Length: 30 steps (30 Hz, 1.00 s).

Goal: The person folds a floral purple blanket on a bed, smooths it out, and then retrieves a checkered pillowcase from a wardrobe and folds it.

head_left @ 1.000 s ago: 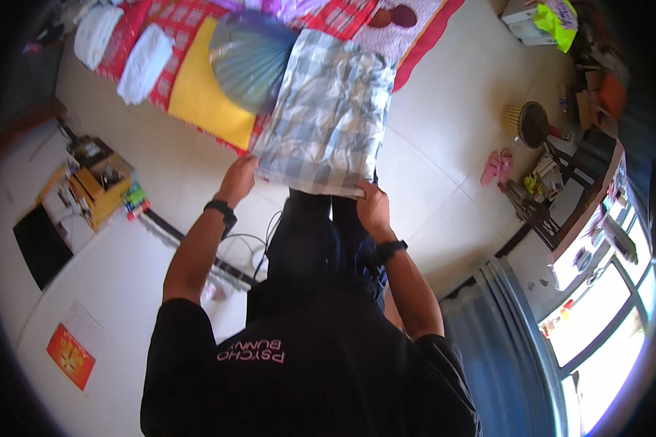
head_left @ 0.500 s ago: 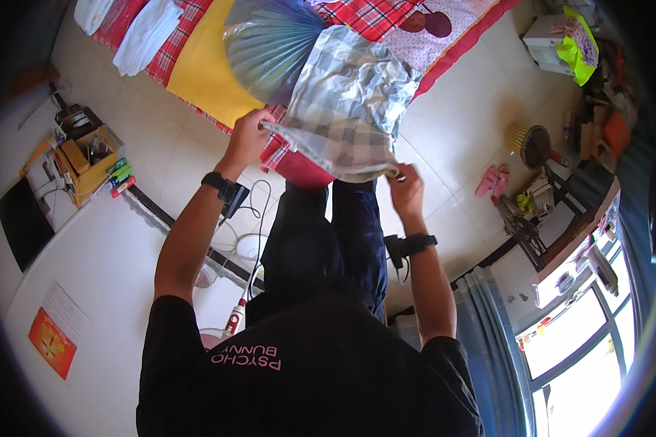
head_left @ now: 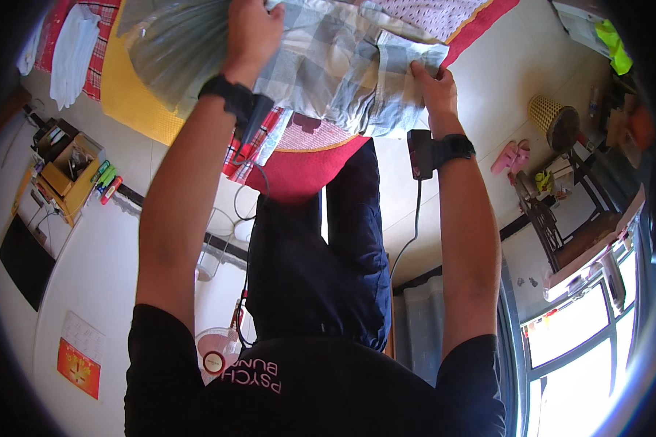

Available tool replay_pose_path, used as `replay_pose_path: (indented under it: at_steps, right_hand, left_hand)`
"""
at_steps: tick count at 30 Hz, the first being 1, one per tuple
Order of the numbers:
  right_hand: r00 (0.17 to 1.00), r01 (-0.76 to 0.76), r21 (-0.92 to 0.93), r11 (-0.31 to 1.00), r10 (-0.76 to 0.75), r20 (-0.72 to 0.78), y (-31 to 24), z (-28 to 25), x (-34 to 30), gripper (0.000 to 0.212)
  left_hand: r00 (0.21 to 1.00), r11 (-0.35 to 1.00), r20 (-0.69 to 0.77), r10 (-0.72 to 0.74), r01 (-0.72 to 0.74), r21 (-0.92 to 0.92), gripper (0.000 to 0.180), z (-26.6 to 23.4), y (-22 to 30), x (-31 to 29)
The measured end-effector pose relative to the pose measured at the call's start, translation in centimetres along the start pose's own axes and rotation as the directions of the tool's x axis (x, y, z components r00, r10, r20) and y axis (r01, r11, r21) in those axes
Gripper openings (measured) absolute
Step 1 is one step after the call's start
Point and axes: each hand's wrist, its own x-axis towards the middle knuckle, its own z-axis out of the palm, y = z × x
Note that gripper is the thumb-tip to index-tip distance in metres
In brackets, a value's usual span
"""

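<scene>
A grey-and-white checked cloth [head_left: 321,73] stretches between my hands over the near end of the bed, wrinkled and partly doubled over at its right side. My left hand [head_left: 254,36] is closed on its upper left edge, with the fingertips partly hidden. At the right edge, my right hand [head_left: 437,91] pinches the cloth between thumb and fingers. Left of the cloth lies a pleated, bluish-grey fan-shaped thing [head_left: 175,62] under shiny clear film. A red plaid cloth [head_left: 259,142] pokes out below my left wrist. Both wrists carry black strapped devices.
The bed's red border [head_left: 306,175] hangs close to my legs. A yellow cloth [head_left: 127,102] and white folded cloths [head_left: 75,54] lie to the left. On the right are a yellow wastebasket [head_left: 554,116], pink slippers [head_left: 510,156] and a dark wooden chair [head_left: 583,229]. Cables hang from both wrist devices.
Both hands have moved farther out over the bed, still gripping the checked cloth. Its near edge, which hung toward my legs, is now carried away from me, and part of it lies doubled over.
</scene>
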Motion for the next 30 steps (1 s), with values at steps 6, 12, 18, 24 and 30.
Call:
replay_pose_path:
  at_steps: [6, 12, 18, 24, 30]
  right_hand:
    - [0.977, -0.145, 0.129, 0.981, 0.121, 0.178, 0.9, 0.1, -2.8, 0.081]
    - [0.978, -0.117, 0.008, 0.993, 0.114, 0.172, 0.2, 1.1, -3.9, 0.071]
    - [0.991, -0.131, 0.176, 0.976, 0.127, 0.035, -1.2, 2.2, -4.2, 0.043]
    - [0.946, 0.043, 0.32, 0.946, -0.142, 0.292, -7.5, -3.9, -9.8, 0.027]
    - [0.612, 0.239, 0.445, 0.863, -0.49, 0.621, -11.1, -9.3, -12.0, 0.022]
  left_hand:
    - [0.885, 0.916, 0.31, 0.347, -0.391, 0.088, 0.052, -0.5, 3.5, -8.3]
    - [0.884, 0.945, 0.43, 0.185, -0.28, 0.169, 0.066, 2.8, -0.2, -9.8]
    - [0.893, 0.96, 0.416, 0.171, -0.247, 0.136, 0.067, 3.7, 0.0, -9.2]
    - [0.948, 0.987, 0.276, 0.16, -0.153, -0.049, 0.068, -1.1, 5.5, -5.0]
    - [0.666, 0.831, 0.511, 0.543, -0.342, -0.439, 0.043, -4.0, 7.4, 0.4]
